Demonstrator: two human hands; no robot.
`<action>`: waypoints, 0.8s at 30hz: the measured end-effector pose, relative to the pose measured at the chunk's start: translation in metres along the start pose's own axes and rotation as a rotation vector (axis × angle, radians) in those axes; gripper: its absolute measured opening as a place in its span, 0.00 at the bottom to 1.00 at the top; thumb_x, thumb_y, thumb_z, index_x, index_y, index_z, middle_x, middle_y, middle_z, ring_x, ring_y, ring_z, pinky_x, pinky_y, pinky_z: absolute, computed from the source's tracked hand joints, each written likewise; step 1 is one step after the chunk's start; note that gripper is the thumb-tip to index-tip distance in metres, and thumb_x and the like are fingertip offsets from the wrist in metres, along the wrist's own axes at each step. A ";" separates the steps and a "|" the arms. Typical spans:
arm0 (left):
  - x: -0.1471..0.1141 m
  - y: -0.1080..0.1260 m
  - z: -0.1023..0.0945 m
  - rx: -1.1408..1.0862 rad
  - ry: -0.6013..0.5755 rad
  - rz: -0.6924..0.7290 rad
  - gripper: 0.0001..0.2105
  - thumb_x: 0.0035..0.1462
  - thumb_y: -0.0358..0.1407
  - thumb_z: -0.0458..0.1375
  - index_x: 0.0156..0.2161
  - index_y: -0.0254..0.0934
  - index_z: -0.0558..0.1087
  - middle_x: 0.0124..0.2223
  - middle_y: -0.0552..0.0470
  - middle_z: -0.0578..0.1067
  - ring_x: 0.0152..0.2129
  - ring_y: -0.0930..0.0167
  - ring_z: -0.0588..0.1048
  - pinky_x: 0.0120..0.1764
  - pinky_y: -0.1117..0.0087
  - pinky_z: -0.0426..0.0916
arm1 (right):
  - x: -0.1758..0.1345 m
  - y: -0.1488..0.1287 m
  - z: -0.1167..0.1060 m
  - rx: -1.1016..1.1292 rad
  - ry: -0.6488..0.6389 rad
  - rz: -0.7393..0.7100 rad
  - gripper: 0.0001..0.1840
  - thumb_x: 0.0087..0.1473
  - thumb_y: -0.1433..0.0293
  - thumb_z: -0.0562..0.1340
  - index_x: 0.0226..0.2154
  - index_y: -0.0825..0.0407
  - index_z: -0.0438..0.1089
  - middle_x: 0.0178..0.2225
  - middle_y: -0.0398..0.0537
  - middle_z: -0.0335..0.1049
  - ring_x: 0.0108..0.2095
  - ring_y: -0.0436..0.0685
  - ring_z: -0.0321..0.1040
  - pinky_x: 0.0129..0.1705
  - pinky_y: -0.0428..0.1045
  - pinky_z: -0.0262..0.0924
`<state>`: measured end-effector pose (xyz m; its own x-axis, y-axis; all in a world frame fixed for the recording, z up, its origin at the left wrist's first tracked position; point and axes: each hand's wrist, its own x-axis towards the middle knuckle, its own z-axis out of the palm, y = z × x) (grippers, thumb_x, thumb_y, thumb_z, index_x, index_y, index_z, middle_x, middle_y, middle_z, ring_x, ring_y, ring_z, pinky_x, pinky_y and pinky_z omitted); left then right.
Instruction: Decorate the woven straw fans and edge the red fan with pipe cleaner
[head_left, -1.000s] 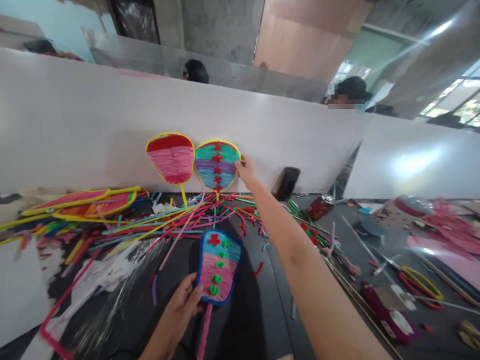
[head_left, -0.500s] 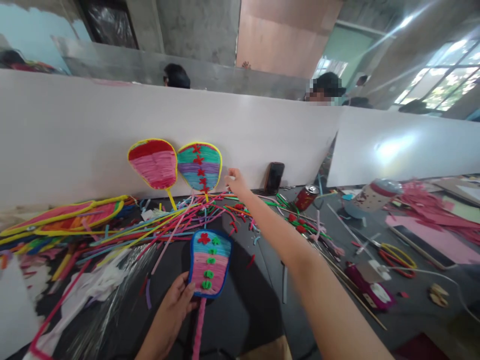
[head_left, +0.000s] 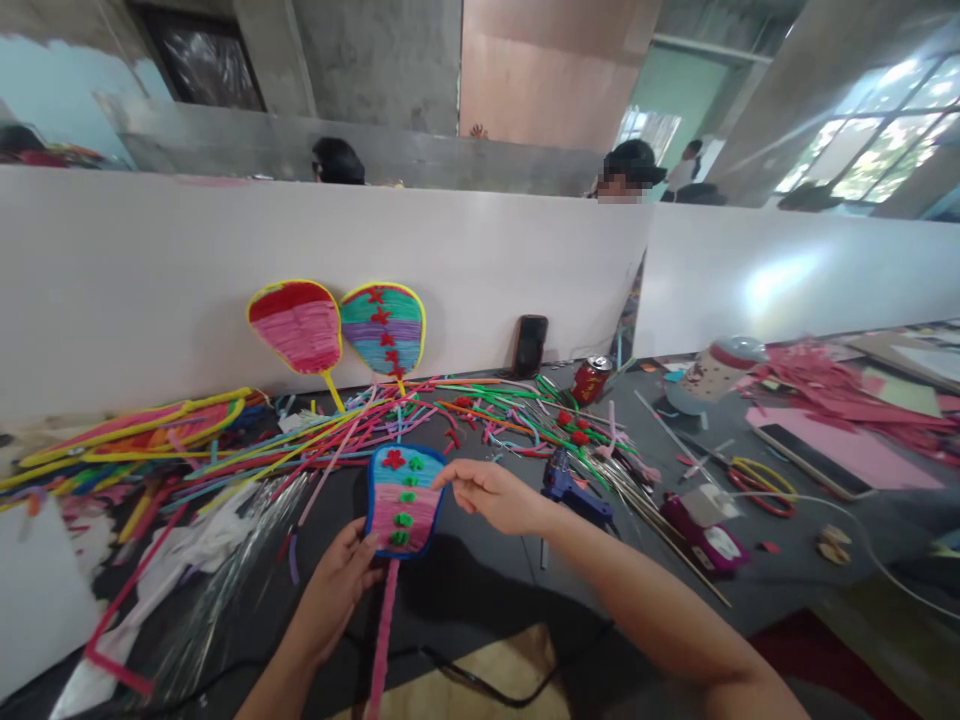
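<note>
My left hand (head_left: 341, 580) grips a small hand fan (head_left: 384, 508) by its lower left edge. The fan is striped blue and pink, rimmed in dark blue, with one red flower, a column of green flowers and a twisted pink handle. Beside its right edge is my right hand (head_left: 495, 497), index finger extended toward the rim and the others loosely bent, nothing visible in it. I cannot tell whether the finger touches the fan. Against the white board lean two yellow-rimmed fans, a red and pink fan (head_left: 300, 328) and a green, purple and blue fan (head_left: 360, 332) with red flowers.
Loose pipe cleaners (head_left: 360, 425) spread across the dark table. A blue glue gun (head_left: 574, 492) lies right of my hand. Behind stand a phone (head_left: 530, 347), a red drink can (head_left: 591, 380) and the white board (head_left: 480, 270). Red-and-yellow-handled pliers (head_left: 761, 483) lie farther right.
My right hand has come back from beside the leaning green fan to the right edge of the held fan. The glue gun, hidden behind my arm before, now shows. The view has shifted slightly.
</note>
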<state>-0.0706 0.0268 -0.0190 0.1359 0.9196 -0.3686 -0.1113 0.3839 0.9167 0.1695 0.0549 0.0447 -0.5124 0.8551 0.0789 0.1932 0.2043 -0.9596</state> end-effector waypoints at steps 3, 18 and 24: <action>-0.002 0.002 0.005 0.016 0.003 0.005 0.25 0.43 0.46 0.65 0.45 0.36 0.68 0.44 0.44 0.77 0.40 0.62 0.76 0.37 0.67 0.72 | -0.029 -0.003 0.008 0.053 0.008 0.008 0.15 0.61 0.71 0.48 0.41 0.53 0.69 0.21 0.37 0.54 0.23 0.47 0.52 0.27 0.43 0.50; -0.040 0.035 -0.005 0.864 0.010 0.343 0.24 0.53 0.46 0.55 0.54 0.40 0.68 0.57 0.44 0.68 0.49 0.60 0.71 0.49 0.60 0.68 | -0.082 -0.012 0.018 0.210 0.121 -0.027 0.15 0.60 0.64 0.51 0.40 0.53 0.70 0.20 0.37 0.52 0.21 0.47 0.50 0.24 0.44 0.47; -0.124 0.077 0.030 0.691 -0.550 0.500 0.29 0.52 0.47 0.58 0.60 0.49 0.60 0.65 0.50 0.54 0.61 0.57 0.55 0.55 0.57 0.60 | -0.055 0.028 0.006 0.171 0.558 0.005 0.13 0.57 0.66 0.52 0.42 0.52 0.66 0.20 0.36 0.50 0.20 0.48 0.48 0.21 0.44 0.45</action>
<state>-0.0665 -0.0603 0.1016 0.6830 0.7291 0.0440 0.2908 -0.3267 0.8993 0.1984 0.0106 0.0118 0.0153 0.9870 0.1598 0.0333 0.1592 -0.9867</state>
